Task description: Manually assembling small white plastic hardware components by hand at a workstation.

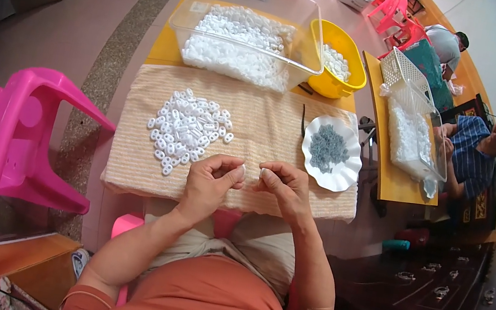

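Note:
Over the near part of a striped beige towel [245, 134], my hands face each other with a small gap between their fingertips. My left hand [211, 180] is closed in a pinch; a pale spot shows at its fingertips, too small to tell whether it is a part or a nail. Also pinched is my right hand [286, 191], and whatever its fingers hold is hidden. A pile of small white oval plastic pieces with holes [186, 127] lies just beyond my left hand. Beyond my right hand stands a white scalloped plate [345, 175] with small grey-blue pieces [329, 148] heaped on it.
At the table's far side are a clear plastic bin [247, 45] of white pieces and a yellow basin [332, 90] holding more. A pink plastic chair [6, 132] stands left. On the right, a person [477, 152] works at another table [389, 180] beside a clear bin.

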The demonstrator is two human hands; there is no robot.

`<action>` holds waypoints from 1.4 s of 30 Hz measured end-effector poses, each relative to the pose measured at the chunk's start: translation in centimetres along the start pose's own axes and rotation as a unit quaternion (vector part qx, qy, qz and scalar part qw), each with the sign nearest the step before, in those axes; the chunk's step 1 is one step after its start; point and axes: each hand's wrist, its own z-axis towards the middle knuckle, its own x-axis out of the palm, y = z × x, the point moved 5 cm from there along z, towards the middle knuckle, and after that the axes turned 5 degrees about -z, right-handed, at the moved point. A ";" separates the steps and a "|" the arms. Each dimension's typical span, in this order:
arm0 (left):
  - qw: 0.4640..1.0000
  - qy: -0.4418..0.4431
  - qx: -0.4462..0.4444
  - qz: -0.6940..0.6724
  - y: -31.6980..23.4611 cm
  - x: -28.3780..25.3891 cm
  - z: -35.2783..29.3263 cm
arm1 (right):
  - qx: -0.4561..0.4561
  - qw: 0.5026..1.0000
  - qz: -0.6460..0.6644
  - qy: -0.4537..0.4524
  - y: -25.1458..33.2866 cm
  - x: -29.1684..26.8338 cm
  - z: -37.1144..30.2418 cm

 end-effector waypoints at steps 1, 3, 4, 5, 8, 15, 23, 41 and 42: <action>1.000 0.002 -0.006 0.017 0.1 0.0 0.0 | 0.001 1.000 0.001 0.000 0.0 0.0 0.0; 0.999 0.005 -0.012 0.035 0.2 0.0 -0.1 | 0.006 1.000 0.003 -0.009 0.1 -0.1 -0.1; 0.997 0.004 -0.011 0.071 0.2 -0.1 -0.2 | 0.006 1.000 0.004 -0.010 -0.1 -0.2 -0.1; 0.994 0.003 -0.008 0.107 0.1 -0.1 -0.2 | -0.002 1.000 -0.001 -0.011 -0.4 -0.3 -0.1; 0.997 -0.001 0.020 0.079 -0.1 0.4 -0.3 | -0.014 1.000 -0.002 -0.004 -0.8 -0.2 -0.1; 0.996 0.055 -0.051 -0.042 0.9 1.1 -0.6 | -0.078 0.993 -0.079 0.028 -0.3 1.2 -0.6; 0.993 0.039 -0.074 -0.083 0.8 1.1 -0.8 | -0.071 0.996 -0.040 0.040 0.1 1.5 -1.0; 0.983 0.043 -0.120 -0.134 1.4 0.9 -0.7 | -0.338 0.883 -0.319 -0.072 3.5 2.7 -2.5; 0.982 0.044 -0.121 -0.134 1.4 1.0 -0.7 | -0.357 0.858 -0.362 -0.076 3.8 2.8 -2.7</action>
